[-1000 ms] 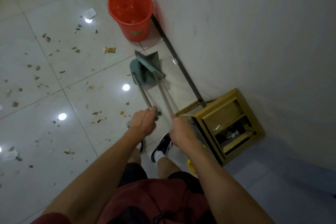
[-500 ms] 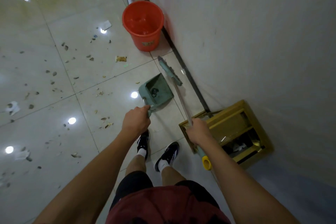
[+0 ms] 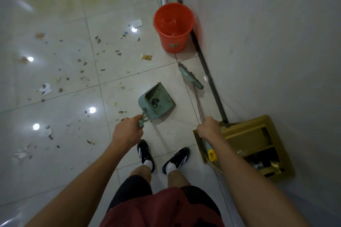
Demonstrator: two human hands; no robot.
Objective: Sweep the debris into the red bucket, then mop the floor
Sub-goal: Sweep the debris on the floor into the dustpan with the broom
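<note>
Debris (image 3: 81, 64) lies strewn over glossy pale floor tiles (image 3: 55, 24) in the head view: small dark chips, dried brownish flakes and a few torn white paper scraps, spread left of the red bucket (image 3: 173, 27), which stands against the wall (image 3: 267, 42). I see my left hand (image 3: 127, 131) curled round the short handle of the teal dustpan (image 3: 156, 101), its pan resting flat on the tile with a dark clump already in it. My right hand (image 3: 209, 128) grips the thin shaft of the broom (image 3: 191, 79), whose teal bristle head lies near the wall's dark skirting. A yellow cap ends the broom handle below my wrist. A brass-coloured shelf unit (image 3: 258, 143) sits just beside my right arm.

Sweeping well, I judge, means keeping the pan's lip pressed to the smooth tile, drawing the bristles in short strokes toward it, since light flakes will skate on this slick surface. Bucket plastic looks smooth, its inside wet-shiny.
</note>
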